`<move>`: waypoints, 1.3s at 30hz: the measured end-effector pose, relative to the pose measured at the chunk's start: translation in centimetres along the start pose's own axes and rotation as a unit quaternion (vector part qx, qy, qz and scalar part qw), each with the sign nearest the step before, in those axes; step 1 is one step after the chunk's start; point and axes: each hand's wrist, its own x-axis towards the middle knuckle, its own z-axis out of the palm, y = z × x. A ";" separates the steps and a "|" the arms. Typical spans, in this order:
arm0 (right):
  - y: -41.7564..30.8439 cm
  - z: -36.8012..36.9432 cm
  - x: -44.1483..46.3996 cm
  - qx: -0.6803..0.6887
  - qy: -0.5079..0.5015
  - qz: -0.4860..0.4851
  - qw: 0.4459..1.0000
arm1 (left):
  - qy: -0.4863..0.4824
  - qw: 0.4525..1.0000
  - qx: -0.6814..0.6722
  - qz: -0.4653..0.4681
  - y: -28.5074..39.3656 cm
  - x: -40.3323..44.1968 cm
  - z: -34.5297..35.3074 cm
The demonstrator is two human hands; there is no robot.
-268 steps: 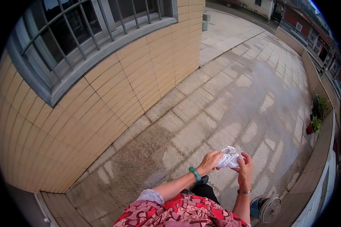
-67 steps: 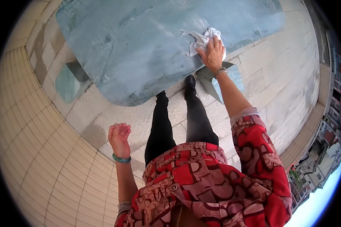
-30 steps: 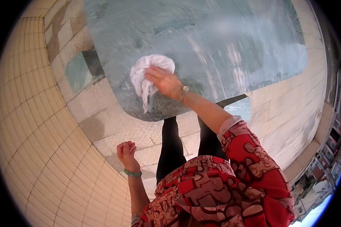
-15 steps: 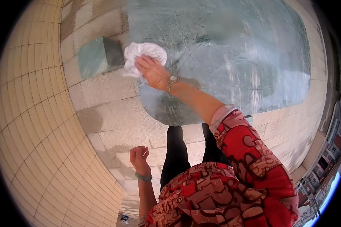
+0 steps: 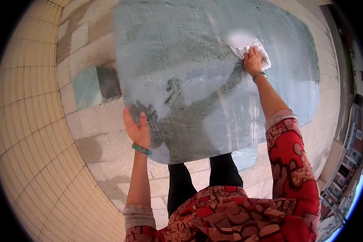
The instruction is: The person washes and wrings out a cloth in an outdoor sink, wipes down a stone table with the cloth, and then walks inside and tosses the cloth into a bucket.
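A crumpled white cloth (image 5: 264, 56) lies on a large green-grey stone tabletop (image 5: 181, 125), toward its far right side. My right hand (image 5: 253, 62), with a watch at the wrist, holds the cloth against the surface. At the lower left edge of the tabletop is my left hand (image 5: 138, 130), fingers apart and nothing in them; whether it touches the edge I cannot tell. A green bangle (image 5: 141, 149) circles that wrist. Streaks and a darker patch mark the stone, and a blurry bright spot partly covers the cloth's upper left.
A green stone block (image 5: 96, 88) stands on the paving just left of the tabletop. A tan tiled wall (image 5: 26, 121) curves along the far left. Part of another pale green block (image 5: 245, 158) shows under the near edge. Buildings are visible far right.
My right hand has carried the cloth from the tabletop's left edge across to the far right. My left hand has risen from beside my body to the tabletop's left edge and opened.
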 end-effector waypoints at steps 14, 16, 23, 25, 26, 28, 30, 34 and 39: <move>-32.0 3.1 5.8 0.295 -0.181 -0.438 0.830 | 0.140 0.905 0.391 -0.087 -0.2 9.7 11.8; -32.1 4.4 10.3 0.253 -0.150 -0.447 0.844 | 0.142 0.907 0.387 -0.090 0.0 9.9 12.3; -19.5 8.4 27.5 -0.023 -0.071 -0.159 0.984 | 0.131 0.899 0.403 -0.108 1.2 10.4 12.0; -18.8 7.5 27.4 -0.009 -0.068 -0.129 0.989 | 0.118 0.897 0.412 -0.109 1.4 10.3 12.0; -18.5 7.1 27.3 -0.002 -0.067 -0.114 0.991 | 0.110 0.896 0.413 -0.118 1.5 10.4 12.1; -23.0 7.5 26.1 0.069 -0.065 -0.105 0.990 | 0.112 0.899 0.408 -0.111 1.2 10.3 12.1; -28.5 9.4 23.3 0.142 -0.006 -0.193 0.971 | 0.105 0.905 0.396 -0.116 1.4 10.4 12.0; -35.6 9.4 21.4 0.195 -0.125 -0.322 0.918 | 0.123 0.899 0.408 -0.099 0.7 10.2 12.2; -25.6 11.0 26.3 0.174 0.013 -0.312 0.934 | 0.130 0.892 0.428 -0.070 0.0 10.0 12.1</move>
